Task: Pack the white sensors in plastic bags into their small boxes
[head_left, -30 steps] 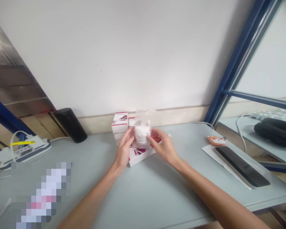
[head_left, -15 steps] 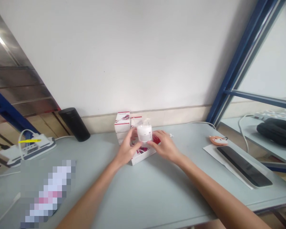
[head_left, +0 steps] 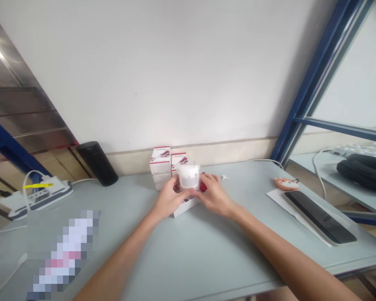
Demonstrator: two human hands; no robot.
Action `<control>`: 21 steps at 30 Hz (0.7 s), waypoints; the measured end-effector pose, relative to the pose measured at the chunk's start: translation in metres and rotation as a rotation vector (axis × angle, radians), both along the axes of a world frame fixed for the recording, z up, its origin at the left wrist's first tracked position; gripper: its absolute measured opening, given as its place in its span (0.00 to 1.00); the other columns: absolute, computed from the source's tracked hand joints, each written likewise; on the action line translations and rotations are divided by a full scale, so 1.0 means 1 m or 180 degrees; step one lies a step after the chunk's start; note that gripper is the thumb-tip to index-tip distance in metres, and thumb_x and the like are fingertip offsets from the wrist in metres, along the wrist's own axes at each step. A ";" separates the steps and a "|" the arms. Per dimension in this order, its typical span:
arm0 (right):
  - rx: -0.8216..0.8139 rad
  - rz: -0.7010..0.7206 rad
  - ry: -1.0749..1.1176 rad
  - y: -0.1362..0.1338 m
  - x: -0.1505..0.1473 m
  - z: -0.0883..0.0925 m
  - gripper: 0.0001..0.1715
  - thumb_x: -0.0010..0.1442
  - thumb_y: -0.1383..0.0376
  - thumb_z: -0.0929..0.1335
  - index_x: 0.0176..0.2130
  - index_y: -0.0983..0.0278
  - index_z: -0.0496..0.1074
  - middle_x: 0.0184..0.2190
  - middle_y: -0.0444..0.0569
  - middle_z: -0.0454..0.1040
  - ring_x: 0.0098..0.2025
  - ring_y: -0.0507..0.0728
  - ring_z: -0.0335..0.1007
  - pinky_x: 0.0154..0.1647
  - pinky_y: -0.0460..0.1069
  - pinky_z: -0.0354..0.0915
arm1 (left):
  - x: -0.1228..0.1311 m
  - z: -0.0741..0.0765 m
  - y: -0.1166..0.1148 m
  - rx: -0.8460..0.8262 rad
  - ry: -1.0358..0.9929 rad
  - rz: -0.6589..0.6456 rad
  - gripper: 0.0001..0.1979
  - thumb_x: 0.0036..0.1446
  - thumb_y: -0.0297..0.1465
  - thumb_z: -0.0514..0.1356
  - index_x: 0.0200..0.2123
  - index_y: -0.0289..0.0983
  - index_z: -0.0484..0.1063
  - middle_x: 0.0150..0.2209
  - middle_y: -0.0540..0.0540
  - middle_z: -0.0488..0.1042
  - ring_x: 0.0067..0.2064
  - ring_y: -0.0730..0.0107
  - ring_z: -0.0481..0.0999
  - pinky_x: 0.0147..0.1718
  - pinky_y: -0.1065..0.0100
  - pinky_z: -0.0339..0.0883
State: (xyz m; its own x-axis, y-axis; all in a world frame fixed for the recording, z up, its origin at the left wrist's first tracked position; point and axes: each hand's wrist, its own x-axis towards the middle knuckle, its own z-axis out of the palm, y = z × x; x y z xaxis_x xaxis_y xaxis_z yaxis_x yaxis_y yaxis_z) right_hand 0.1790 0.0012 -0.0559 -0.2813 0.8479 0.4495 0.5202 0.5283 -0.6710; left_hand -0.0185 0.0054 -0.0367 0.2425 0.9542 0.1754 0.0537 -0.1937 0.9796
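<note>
Together, the bare left hand [head_left: 168, 197] and bare right hand [head_left: 217, 195] held a rounded white plastic device [head_left: 189, 177] between them, over a white-and-red cardboard box [head_left: 186, 206]. Beyond the left hand, small white-and-red cartons [head_left: 161, 162] stood stacked on the pale grey surface [head_left: 175, 259].

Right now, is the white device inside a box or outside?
Outside: the device shows plainly, held by the left hand and right hand above a box.

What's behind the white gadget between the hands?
A box shows partly behind the gadget, with stacked boxes to its left. The gadget and left hand cover the box's lower part; anything else there is hidden.
</note>
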 end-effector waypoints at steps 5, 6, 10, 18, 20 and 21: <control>-0.0640 0.0442 0.1141 -0.006 -0.005 0.006 0.30 0.67 0.52 0.70 0.63 0.59 0.66 0.43 0.49 0.77 0.40 0.57 0.73 0.43 0.54 0.69 | 0.001 0.016 -0.006 -0.0648 -0.1348 -0.0217 0.26 0.58 0.41 0.71 0.56 0.35 0.74 0.53 0.35 0.81 0.54 0.45 0.81 0.53 0.52 0.73; -0.0686 0.0456 0.1213 -0.006 -0.005 0.007 0.27 0.66 0.52 0.70 0.60 0.60 0.69 0.42 0.48 0.78 0.39 0.57 0.73 0.43 0.53 0.68 | 0.001 0.018 -0.007 -0.0751 -0.1531 -0.0311 0.25 0.59 0.39 0.70 0.56 0.34 0.74 0.53 0.35 0.81 0.54 0.45 0.81 0.54 0.51 0.72; -0.0635 0.0207 0.1270 -0.004 -0.004 0.008 0.20 0.64 0.53 0.72 0.50 0.61 0.76 0.37 0.47 0.79 0.38 0.56 0.74 0.42 0.52 0.68 | 0.000 0.019 -0.006 -0.1083 -0.1945 -0.0481 0.20 0.63 0.34 0.66 0.57 0.34 0.75 0.56 0.36 0.80 0.58 0.47 0.79 0.60 0.51 0.70; -0.0199 -0.0400 0.1970 -0.014 -0.006 0.020 0.17 0.69 0.52 0.67 0.50 0.59 0.74 0.34 0.46 0.76 0.34 0.55 0.72 0.39 0.52 0.69 | 0.000 0.020 -0.004 -0.1350 -0.2487 -0.0130 0.16 0.64 0.31 0.65 0.55 0.37 0.77 0.57 0.41 0.79 0.59 0.59 0.78 0.56 0.63 0.74; -0.0253 -0.0368 0.2087 -0.014 -0.006 0.021 0.17 0.69 0.51 0.66 0.50 0.58 0.71 0.34 0.45 0.74 0.32 0.54 0.71 0.38 0.51 0.69 | -0.001 0.019 -0.003 -0.1378 -0.2589 -0.0098 0.15 0.64 0.31 0.64 0.54 0.38 0.77 0.55 0.43 0.80 0.56 0.62 0.79 0.53 0.65 0.75; -0.0327 -0.0245 0.2042 -0.014 -0.007 0.021 0.18 0.68 0.50 0.67 0.51 0.58 0.70 0.35 0.44 0.74 0.33 0.54 0.71 0.37 0.51 0.69 | -0.001 0.018 -0.003 -0.1360 -0.2602 -0.0130 0.15 0.64 0.31 0.64 0.54 0.39 0.77 0.55 0.44 0.80 0.55 0.63 0.79 0.52 0.66 0.75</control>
State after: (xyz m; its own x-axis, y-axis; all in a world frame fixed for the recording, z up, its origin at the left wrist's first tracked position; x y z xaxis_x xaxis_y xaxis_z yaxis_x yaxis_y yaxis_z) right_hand 0.1720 -0.0131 -0.0352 0.0789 0.9025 0.4235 0.0335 0.4222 -0.9059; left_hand -0.0195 0.0028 -0.0190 0.2332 0.9707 -0.0583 -0.6852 0.2065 0.6985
